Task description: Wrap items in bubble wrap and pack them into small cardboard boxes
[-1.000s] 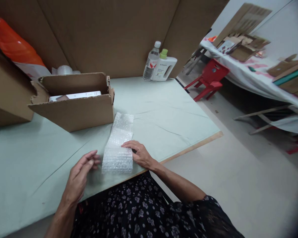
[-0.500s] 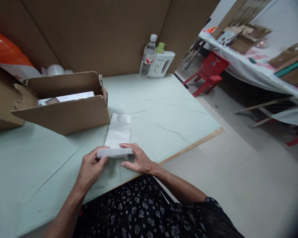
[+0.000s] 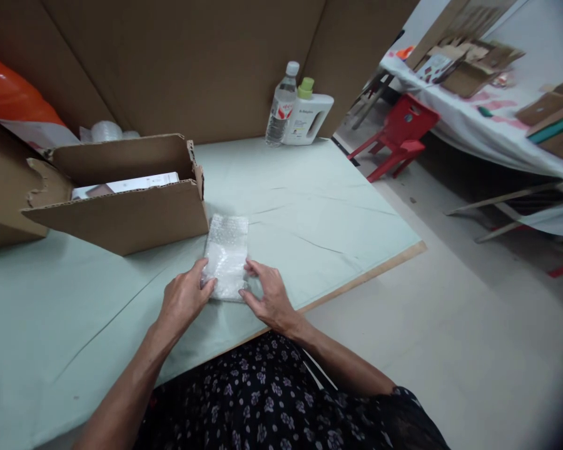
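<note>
A strip of clear bubble wrap (image 3: pixel 227 253) lies on the pale green table (image 3: pixel 309 206), folded over at its near end into a thick bundle. My left hand (image 3: pixel 184 299) grips the bundle's left side with thumb and fingers. My right hand (image 3: pixel 268 294) presses its right side with curled fingers. The far end of the wrap lies flat, close to an open cardboard box (image 3: pixel 122 206).
The cardboard box holds a white flat carton (image 3: pixel 131 184). A water bottle (image 3: pixel 281 106) and a white jug with a green cap (image 3: pixel 309 115) stand at the back. A cardboard wall rises behind. A red chair (image 3: pixel 401 134) and a cluttered table stand at the right.
The near end of the bubble wrap was lifted and folded away from me. Both hands moved forward with it and now hold the shorter, thicker bundle.
</note>
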Tool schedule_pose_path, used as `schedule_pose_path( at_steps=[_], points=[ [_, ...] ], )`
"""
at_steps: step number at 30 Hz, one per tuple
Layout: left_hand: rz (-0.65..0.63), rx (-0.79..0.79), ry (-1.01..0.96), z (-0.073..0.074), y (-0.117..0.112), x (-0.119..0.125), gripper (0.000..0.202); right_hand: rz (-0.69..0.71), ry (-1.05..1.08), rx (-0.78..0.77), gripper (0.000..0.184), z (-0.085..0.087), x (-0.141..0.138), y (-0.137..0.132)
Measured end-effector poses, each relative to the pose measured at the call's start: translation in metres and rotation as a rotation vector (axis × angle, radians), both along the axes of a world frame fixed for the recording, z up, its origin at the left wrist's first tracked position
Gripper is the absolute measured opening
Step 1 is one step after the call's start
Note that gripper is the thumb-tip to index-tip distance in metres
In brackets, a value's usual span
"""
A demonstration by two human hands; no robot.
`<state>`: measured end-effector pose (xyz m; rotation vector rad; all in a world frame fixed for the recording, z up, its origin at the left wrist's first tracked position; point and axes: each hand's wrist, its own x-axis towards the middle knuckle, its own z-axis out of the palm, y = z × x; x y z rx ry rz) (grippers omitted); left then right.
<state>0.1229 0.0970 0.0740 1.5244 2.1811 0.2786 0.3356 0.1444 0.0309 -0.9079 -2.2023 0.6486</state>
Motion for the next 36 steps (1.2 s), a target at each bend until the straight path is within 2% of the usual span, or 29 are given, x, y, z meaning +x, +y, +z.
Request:
schedule_pose_path(
  at_steps=[3, 6, 8, 10, 12, 14, 15, 18, 24, 29, 33, 36],
  points=[
    [0.001, -0.022, 0.075, 0.0, 0.0, 0.004, 0.05, -0.018, -0.054, 0.134, 0.052, 0.008, 0.004, -0.003],
    [-0.016, 0.003, 0.109, -0.003, -0.002, 0.005, 0.05, 0.098, -0.144, 0.202, 0.041, 0.012, -0.001, -0.005],
    [-0.024, 0.074, 0.128, -0.007, -0.005, 0.004, 0.047, 0.177, -0.223, 0.224, 0.037, 0.01, -0.008, -0.004],
    [-0.034, 0.24, 0.138, -0.01, -0.011, 0.001, 0.042, 0.193, -0.255, 0.241, 0.028, 0.006, -0.014, -0.001],
    [-0.08, 0.477, 0.14, -0.014, -0.018, -0.004, 0.036, 0.181, -0.221, 0.234, 0.019, 0.002, -0.018, 0.002],
    [-0.194, 0.656, 0.106, -0.017, -0.025, -0.008, 0.033, 0.169, -0.158, 0.193, 0.014, 0.0, -0.02, 0.004],
    [-0.263, 0.697, 0.076, -0.019, -0.028, -0.01, 0.031, 0.166, -0.129, 0.165, 0.012, 0.0, -0.02, 0.004],
    [-0.392, 0.706, -0.037, -0.024, -0.032, -0.012, 0.027, 0.169, -0.085, 0.087, 0.011, 0.002, -0.018, 0.003],
    [-0.37, 0.589, -0.205, -0.026, -0.027, -0.009, 0.021, 0.139, -0.056, -0.039, 0.015, 0.01, -0.01, -0.001],
    [-0.275, 0.488, -0.271, -0.027, -0.018, -0.007, 0.022, 0.049, -0.073, 0.114, 0.027, 0.012, -0.007, -0.004],
    [-0.245, 0.487, -0.288, -0.032, -0.014, -0.005, 0.022, 0.132, -0.19, 0.203, 0.029, 0.01, -0.009, -0.002],
    [-0.264, 0.517, -0.273, -0.034, -0.016, -0.005, 0.026, 0.202, -0.218, 0.178, 0.032, 0.007, -0.014, 0.003]
  ],
)
